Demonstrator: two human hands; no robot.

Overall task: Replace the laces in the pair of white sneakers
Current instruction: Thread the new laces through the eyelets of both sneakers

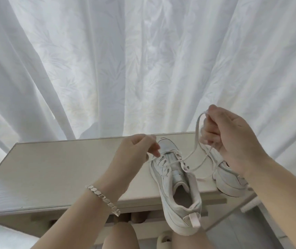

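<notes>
Overhanging the table (53, 168) by its heel, the sneaker (177, 191) could be tipped off if the lace (196, 130), pinched by the left hand (136, 150) and, higher, by the right hand (233, 139), is tugged.

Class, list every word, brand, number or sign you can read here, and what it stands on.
None can be read.
Near sneaker: faint dark mark on its tongue, too blurred to read.
Far sneaker, bracelet, curtain: no lettering shows.
</notes>
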